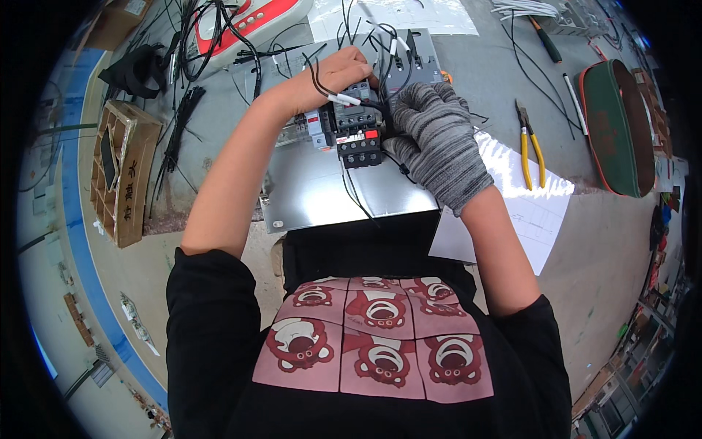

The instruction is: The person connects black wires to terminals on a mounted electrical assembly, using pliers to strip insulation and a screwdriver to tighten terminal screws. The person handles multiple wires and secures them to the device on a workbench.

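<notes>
A shiny metal mounting plate point(314, 190) lies in front of me with black electrical blocks point(357, 132) clipped on a rail across it. My left hand point(344, 72), bare, pinches a black wire with a white sleeve point(342, 97) just above the blocks. My right hand point(435, 135), in a grey knit glove, presses against the right side of the blocks with its fingers curled on the wires there. More black wires point(380, 36) loop up from the plate's far end.
Yellow-handled pliers point(530, 146) and a sheet of white paper point(530, 205) lie to the right, beside a green zip case point(614, 124). A screwdriver point(545, 40) lies farther back. A cardboard tray point(121, 172) and black cable ties point(179, 124) sit on the left.
</notes>
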Tool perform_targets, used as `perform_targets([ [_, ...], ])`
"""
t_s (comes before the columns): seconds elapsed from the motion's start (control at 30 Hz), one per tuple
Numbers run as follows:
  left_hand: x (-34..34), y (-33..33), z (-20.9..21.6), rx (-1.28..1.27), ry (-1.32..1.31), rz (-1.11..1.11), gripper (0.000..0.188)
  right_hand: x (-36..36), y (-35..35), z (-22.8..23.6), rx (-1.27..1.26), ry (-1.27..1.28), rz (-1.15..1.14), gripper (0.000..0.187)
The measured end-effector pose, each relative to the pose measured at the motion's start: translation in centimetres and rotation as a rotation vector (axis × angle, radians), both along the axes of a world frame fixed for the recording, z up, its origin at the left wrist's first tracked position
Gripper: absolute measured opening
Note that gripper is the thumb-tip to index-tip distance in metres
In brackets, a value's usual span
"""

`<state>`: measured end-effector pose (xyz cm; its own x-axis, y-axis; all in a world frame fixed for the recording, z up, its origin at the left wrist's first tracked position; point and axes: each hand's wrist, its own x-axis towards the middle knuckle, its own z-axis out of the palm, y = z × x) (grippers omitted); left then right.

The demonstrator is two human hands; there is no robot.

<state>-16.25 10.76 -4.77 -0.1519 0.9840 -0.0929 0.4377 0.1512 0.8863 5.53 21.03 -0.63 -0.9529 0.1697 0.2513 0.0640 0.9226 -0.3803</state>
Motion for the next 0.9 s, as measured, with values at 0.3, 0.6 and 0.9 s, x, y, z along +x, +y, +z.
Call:
perform_targets([
  [0.3,0.4,-0.1,0.3,0.006,0.043,0.029,0.034,0.3,-0.4,0.1,0.043,-0.066,0.007,0.033],
  [0.6,-0.2,0.4,-0.5,0.062,0.006,-0.040,0.036,-0.4,-0.9,0.0,0.130,-0.119,-0.052,0.029],
  [0.9,-1.1,0.4,1.1,0.084,0.384,-0.112,0.028,-0.4,-0.7,0.0,0.140,-0.163,-0.031,0.031],
])
